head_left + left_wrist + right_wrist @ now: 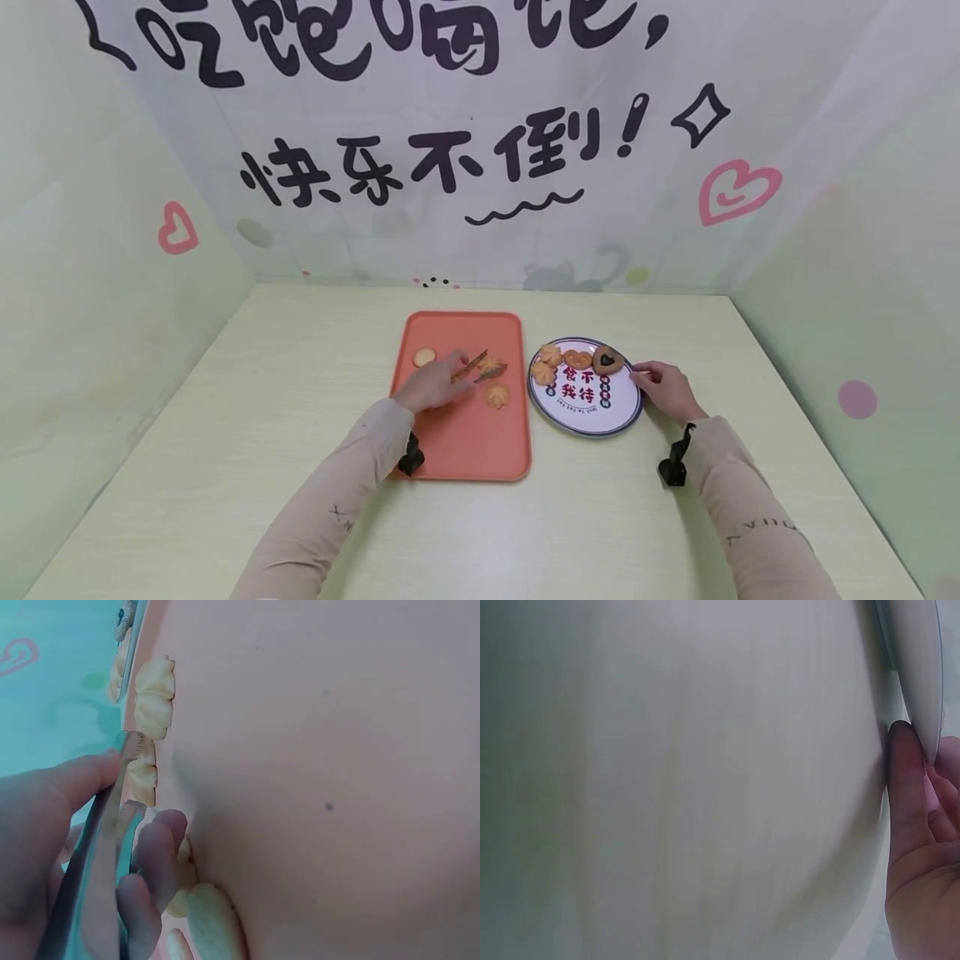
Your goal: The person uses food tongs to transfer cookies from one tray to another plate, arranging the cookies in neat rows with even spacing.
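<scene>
My left hand (435,383) grips metal tongs (105,855) above the orange tray (468,454). The tong tips stand on either side of a flower-shaped cookie (491,364); whether they touch it I cannot tell. Nearer to me on the tray lies another flower-shaped cookie (497,397), and a pale round cookie (424,357) is at the far left. To the right, my right hand (670,392) pinches the rim of a white plate (585,423) between thumb and fingers. The plate bears two flower-shaped cookies (550,355), a pretzel-shaped cookie (578,359) and a brown cookie (607,360) with a dark heart centre.
A pale wooden table (300,400) carries the tray and plate side by side, close together. Printed cloth walls (480,250) enclose its back and both sides. In the left wrist view, an elongated pale cookie (216,922) shows beyond the fingers.
</scene>
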`<state>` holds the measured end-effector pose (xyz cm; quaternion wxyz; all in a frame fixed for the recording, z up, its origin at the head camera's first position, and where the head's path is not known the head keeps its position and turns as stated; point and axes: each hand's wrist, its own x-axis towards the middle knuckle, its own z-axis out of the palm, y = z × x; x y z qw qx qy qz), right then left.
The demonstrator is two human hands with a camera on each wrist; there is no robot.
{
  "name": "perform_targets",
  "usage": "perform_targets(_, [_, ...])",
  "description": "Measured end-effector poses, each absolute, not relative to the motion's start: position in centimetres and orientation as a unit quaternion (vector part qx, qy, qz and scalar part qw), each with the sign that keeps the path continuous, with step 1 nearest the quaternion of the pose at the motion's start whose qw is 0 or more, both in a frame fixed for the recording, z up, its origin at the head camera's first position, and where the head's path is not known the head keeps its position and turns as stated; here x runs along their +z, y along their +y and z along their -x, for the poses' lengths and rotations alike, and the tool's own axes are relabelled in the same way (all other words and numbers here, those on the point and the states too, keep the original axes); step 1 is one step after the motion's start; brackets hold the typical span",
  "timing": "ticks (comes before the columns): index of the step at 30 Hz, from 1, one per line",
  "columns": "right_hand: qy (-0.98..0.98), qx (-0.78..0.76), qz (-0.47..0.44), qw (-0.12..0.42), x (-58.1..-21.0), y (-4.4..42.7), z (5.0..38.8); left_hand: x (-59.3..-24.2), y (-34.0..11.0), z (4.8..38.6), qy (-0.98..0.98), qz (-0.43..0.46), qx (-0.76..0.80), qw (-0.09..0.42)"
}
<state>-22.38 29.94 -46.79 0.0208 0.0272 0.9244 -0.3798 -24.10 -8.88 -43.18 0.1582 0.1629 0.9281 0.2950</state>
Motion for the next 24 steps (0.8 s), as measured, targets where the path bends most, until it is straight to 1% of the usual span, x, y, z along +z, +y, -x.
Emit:
perform_targets(7, [0.924,-0.382,-0.027,0.020,-46.80,29.93,22.37,-43.52,-8.68,24.34,0.938,-0.176,0.271,0.126])
perform_targets(24, [0.924,-0.381,-0.032,0.026,-46.91,30.01,22.39,-43.37,-8.62,24.14,0.928,-0.167,0.299,0.144])
